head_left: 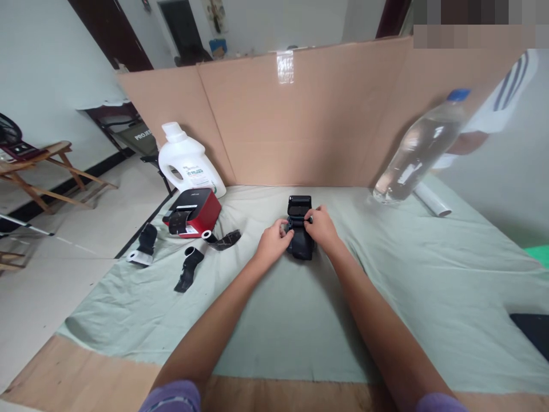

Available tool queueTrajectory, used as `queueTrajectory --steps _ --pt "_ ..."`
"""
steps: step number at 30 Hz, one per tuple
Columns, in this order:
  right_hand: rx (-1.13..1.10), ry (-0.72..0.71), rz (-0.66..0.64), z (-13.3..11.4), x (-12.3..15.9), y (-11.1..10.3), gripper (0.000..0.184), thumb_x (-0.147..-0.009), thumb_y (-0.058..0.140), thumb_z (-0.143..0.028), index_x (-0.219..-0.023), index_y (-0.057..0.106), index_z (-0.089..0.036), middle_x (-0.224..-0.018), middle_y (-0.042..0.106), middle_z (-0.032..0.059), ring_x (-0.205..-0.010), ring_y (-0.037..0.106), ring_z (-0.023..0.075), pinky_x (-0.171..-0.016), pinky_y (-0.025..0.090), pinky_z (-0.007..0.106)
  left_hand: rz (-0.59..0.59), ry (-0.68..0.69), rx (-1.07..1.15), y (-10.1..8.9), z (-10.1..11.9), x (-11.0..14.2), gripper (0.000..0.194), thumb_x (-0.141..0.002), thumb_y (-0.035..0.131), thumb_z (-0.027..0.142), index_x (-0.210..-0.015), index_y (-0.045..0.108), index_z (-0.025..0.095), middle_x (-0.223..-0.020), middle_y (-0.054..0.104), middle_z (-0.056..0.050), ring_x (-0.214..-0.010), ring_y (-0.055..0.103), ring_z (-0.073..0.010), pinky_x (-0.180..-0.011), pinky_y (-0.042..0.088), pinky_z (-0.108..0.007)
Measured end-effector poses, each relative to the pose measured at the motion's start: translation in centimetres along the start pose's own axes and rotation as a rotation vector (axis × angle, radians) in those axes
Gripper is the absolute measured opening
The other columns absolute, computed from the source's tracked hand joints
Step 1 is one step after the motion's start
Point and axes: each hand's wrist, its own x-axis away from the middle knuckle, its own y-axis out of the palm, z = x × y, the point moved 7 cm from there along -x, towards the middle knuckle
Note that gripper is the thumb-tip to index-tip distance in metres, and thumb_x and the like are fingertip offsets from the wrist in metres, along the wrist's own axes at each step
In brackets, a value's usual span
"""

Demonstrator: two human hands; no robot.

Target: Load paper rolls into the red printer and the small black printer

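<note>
In the middle of the cloth stands a small black printer-like device (299, 206) with its lid tilted up at the back. A wide black strip (302, 245) lies over its front. My left hand (274, 239) is closed at the device's left side, thumb and fingertips against its edge. From the right, my right hand (321, 226) pinches at the opening below the lid. What exactly lies between the fingers of each hand is too small to make out. To the left are several loose rolls with black strips, among them one roll (189, 269) nearest me.
A red and black label printer (199, 213) sits at left before a white detergent jug (189, 163). A cardboard panel (309, 126) closes off the back. At right a clear bottle with a blue cap (418, 151) stands near a white tube (433, 200). Another person's arm (469, 143) shows behind.
</note>
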Motion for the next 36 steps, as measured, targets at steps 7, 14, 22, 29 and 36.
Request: queueTrajectory --steps 7,14,22,29,36 --pt "-0.333 0.061 0.086 1.2 -1.9 0.1 0.048 -0.089 0.060 -0.034 -0.134 0.055 -0.017 -0.124 0.067 0.0140 -0.092 0.064 0.0204 -0.089 0.051 0.036 -0.145 -0.379 0.274 1.8 -1.4 4.8 0.080 -0.090 0.064 0.043 -0.155 0.029 0.011 -0.085 0.076 -0.007 -0.060 0.070 -0.0191 -0.051 0.045 -0.026" --pt "-0.410 -0.004 -0.020 0.3 -2.0 -0.5 0.038 -0.085 0.063 -0.036 -0.117 0.066 -0.016 -0.116 0.070 0.0100 -0.076 0.059 0.0157 -0.079 0.051 0.033 0.052 -0.268 0.551 4.5 -1.3 8.7 0.074 -0.086 0.067 0.033 -0.148 0.034 0.013 -0.079 0.070 0.000 -0.054 0.060 -0.0111 -0.056 0.045 -0.022" --pt "-0.349 -0.001 -0.127 -0.8 -1.1 -2.0 0.029 -0.080 0.069 -0.033 -0.103 0.072 -0.017 -0.100 0.073 0.0049 -0.073 0.057 0.0142 -0.077 0.048 0.030 0.041 -0.338 0.446 3.9 -1.9 8.6 0.038 -0.089 0.065 0.044 -0.111 0.045 0.020 -0.075 0.070 0.001 -0.045 0.054 -0.0100 -0.048 0.039 -0.023" --pt "-0.333 0.004 -0.087 -1.0 -1.2 -1.9 0.029 -0.083 0.066 -0.035 -0.105 0.072 -0.016 -0.108 0.074 0.0080 -0.082 0.061 0.0172 -0.084 0.049 0.034 0.148 -0.426 0.403 3.0 -2.3 8.3 0.043 -0.085 0.072 0.041 -0.105 0.039 0.022 -0.103 0.075 -0.006 -0.045 0.061 -0.0083 -0.050 0.043 -0.024" --pt "-0.343 0.020 -0.071 -0.7 -1.6 -1.7 0.031 -0.084 0.065 -0.036 -0.106 0.071 -0.015 -0.111 0.073 0.0100 -0.087 0.063 0.0189 -0.087 0.049 0.035 0.130 -0.450 0.590 4.7 -2.5 7.8 0.034 -0.087 0.068 0.031 -0.100 0.037 0.024 -0.075 0.067 0.006 -0.039 0.048 -0.0075 -0.044 0.032 -0.022"
